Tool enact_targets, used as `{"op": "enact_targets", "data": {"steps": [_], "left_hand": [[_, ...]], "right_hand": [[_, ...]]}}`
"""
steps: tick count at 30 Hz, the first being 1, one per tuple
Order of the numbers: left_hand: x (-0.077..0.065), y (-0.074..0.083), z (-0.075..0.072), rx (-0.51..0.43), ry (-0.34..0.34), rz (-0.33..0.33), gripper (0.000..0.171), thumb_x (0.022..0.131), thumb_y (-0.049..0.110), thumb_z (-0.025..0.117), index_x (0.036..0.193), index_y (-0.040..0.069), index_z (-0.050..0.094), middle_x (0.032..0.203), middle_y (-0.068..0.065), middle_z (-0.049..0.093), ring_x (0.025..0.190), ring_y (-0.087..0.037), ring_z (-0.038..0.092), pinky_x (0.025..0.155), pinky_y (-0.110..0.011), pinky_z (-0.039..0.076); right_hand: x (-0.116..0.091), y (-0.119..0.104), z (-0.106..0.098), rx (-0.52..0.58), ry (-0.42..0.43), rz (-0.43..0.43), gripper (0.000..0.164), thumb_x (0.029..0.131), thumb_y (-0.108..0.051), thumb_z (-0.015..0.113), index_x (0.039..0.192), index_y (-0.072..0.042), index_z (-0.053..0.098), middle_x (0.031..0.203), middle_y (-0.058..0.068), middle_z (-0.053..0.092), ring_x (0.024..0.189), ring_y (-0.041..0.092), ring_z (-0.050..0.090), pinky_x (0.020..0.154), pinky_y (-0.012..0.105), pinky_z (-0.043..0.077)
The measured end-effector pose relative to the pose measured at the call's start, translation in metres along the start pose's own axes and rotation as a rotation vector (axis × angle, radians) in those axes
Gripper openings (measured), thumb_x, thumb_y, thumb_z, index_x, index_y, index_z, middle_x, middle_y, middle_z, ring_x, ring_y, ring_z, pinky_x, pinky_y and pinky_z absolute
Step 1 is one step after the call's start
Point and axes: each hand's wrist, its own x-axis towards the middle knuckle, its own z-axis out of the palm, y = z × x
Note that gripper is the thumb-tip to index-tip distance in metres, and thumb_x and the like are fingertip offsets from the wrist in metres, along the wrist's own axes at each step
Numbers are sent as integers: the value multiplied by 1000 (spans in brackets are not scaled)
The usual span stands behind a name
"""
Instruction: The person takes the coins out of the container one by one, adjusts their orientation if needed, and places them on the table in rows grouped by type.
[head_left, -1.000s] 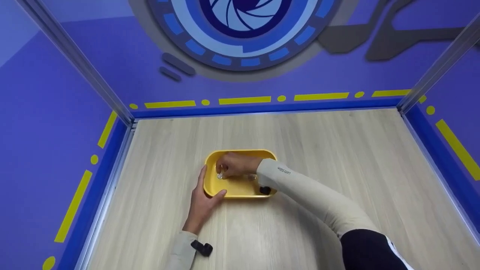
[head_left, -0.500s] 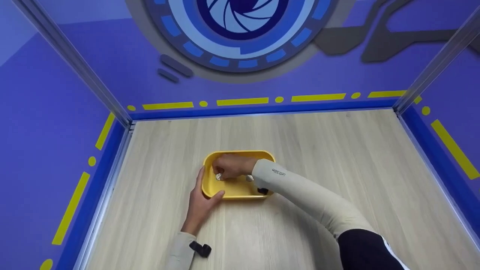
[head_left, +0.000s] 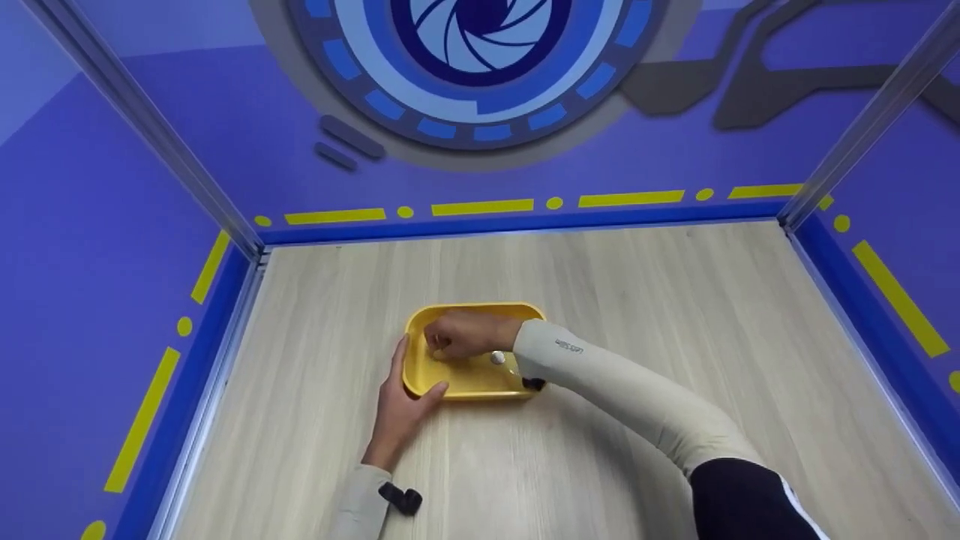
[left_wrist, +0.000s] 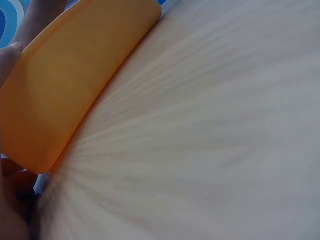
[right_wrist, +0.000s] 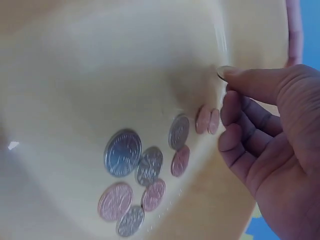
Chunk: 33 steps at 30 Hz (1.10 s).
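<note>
A shallow yellow plastic bin (head_left: pixel 472 394) sits on the wooden table. My left hand (head_left: pixel 403 412) grips its left end, thumb at the near rim and fingers along the outer side. In the left wrist view the bin's outer wall (left_wrist: pixel 75 70) shows, with the thumb at its rim. My right hand (head_left: pixel 465 335) reaches into the bin, thumb and forefinger pinching a coin near the left wall; in the right wrist view only the coin's thin dark edge (right_wrist: pixel 220 76) shows. Several silver and copper coins (right_wrist: pixel 123 152) lie flat on the bin floor, most hidden by my right hand in the head view.
Bare wooden tabletop (head_left: pixel 637 285) surrounds the bin. Blue printed panels (head_left: pixel 480 169) wall the back and both sides, with metal rails at the corners. A black wrist camera (head_left: pixel 401 498) sits on the left sleeve.
The silver coin seen at my right fingertips is now mostly hidden by the fingers. A coin under the right wrist shows more clearly. The left hand keeps its hold on the bin.
</note>
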Motion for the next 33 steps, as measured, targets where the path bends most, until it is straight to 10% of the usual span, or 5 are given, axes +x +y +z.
{"op": "enact_targets", "data": {"steps": [23,33], "left_hand": [[-19,-1,0,-3,-10,-29,107,94,31,88,176,11,23,174,-16,41,148,-30,53,122,-41,40],[-1,4,2,-22,-27,-32,106,97,31,84,178,16,18,174,-12,41,149,-27,53,123,-43,40]], "right_hand": [[-98,14,-9,218,308,117,10,105,-9,76,114,-7,79,96,1,74,83,14,62,76,28,55],[-149,25,-31,309,574,237,12,103,-3,74,111,-8,80,99,5,76,78,20,61,69,27,53]]}}
